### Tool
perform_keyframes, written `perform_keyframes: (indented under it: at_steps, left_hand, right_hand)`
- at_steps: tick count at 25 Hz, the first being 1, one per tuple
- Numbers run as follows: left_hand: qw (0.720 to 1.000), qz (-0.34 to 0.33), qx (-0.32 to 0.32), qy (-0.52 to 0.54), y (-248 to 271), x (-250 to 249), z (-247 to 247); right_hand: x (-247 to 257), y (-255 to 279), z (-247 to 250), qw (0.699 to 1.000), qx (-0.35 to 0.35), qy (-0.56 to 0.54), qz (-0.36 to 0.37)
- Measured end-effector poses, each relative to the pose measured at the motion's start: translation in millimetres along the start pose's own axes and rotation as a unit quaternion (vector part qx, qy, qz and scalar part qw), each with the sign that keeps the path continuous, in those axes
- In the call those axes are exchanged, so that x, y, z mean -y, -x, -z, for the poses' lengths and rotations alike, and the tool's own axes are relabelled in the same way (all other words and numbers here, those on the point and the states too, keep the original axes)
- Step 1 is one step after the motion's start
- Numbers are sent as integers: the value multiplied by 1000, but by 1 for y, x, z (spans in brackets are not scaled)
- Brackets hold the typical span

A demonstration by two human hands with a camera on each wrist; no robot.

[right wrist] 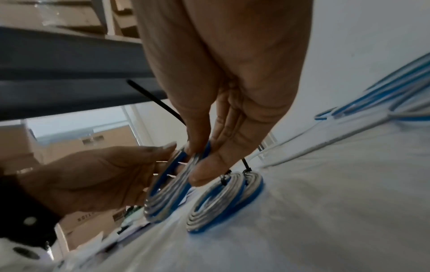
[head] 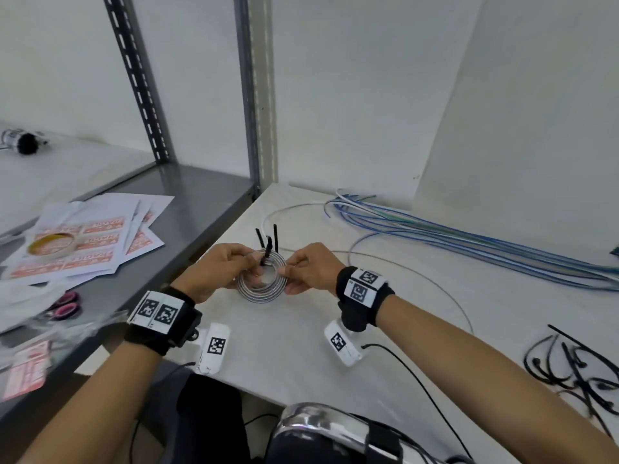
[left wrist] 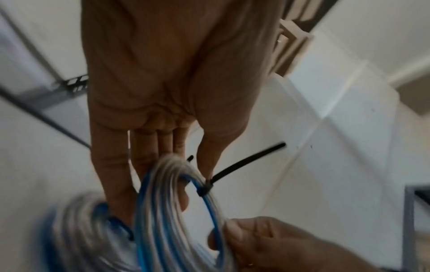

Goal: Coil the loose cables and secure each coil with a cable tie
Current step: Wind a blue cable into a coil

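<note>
Two hands hold one coil (head: 261,280) of blue and white cable just above the white bench (head: 301,346). The left hand (head: 214,269) has its grip closed on the left side of the coil, thumb and fingers pinching the cable loops. The right hand (head: 310,267) has its grip closed on the right side of the coil, pinching it the same way. So the coil sits right between the two grips, touching both.

One black cable tie (left wrist: 206,187) is wrapped around the top of the coil, and its long tail (left wrist: 251,161) sticks out past the left thumb.

In the right wrist view, two finished coils (right wrist: 221,200) stand on the bench just behind the held coil, each with a black tie on top.

A bunch of loose blue and white cables (head: 469,242) lies on the bench, well to the right of the coil; they are too many to count. A small pile of spare black cable ties (head: 576,366) lies far right of the coil. One roll of tape (head: 53,246) rests on some printed sheets (head: 100,236) on the shelf, left of the coil.
</note>
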State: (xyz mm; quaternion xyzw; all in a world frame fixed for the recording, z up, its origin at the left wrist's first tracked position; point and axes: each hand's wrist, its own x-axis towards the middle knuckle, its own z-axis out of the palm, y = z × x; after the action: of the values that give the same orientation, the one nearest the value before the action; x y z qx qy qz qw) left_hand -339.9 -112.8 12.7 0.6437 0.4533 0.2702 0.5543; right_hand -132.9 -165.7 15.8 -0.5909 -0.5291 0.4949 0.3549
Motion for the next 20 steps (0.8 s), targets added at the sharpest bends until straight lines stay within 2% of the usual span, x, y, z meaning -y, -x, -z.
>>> perform_keyframes:
  at_steps: [2,6,8,10,12,13,14,16,18,20]
  left_hand:
    - [993,-15,-37,-109,-9,15,12]
    - [948,-55,-99,-299,-17,20,13]
    - [937,-98,-138,-305,-18,10,7]
    - [935,-134,-171,-280,-19,-3,0]
    - [931,-165,-188,-265,-24,-19,-13]
    - [929,-178,-193,-261,-26,-27,-22]
    - [927,-192,-195,-257,-29,-36,-31]
    - [924,-220,-189,-249,-36,-50,-53]
    - [920,-240,-165,-262,-43,-59,-75]
    - [922,-247,-134,-266,-54,-62,-97]
  right_hand:
    - [-5,-10,-6,999,-5,5,-34]
    - [-14,-16,-18,997,-17,-18,-71]
    - [-16,-17,-10,997,-35,-4,-68]
    - [-19,-20,13,984,-101,136,-47]
    - [-25,-18,49,919,-189,343,-55]
    - [-31,-14,65,889,-214,398,-75]
    - [-37,-9,79,873,-223,422,-102]
    - [-51,-4,98,861,-202,444,-145]
    - [-65,-9,111,867,-205,426,-156]
    - [-72,-17,129,881,-243,381,-137]
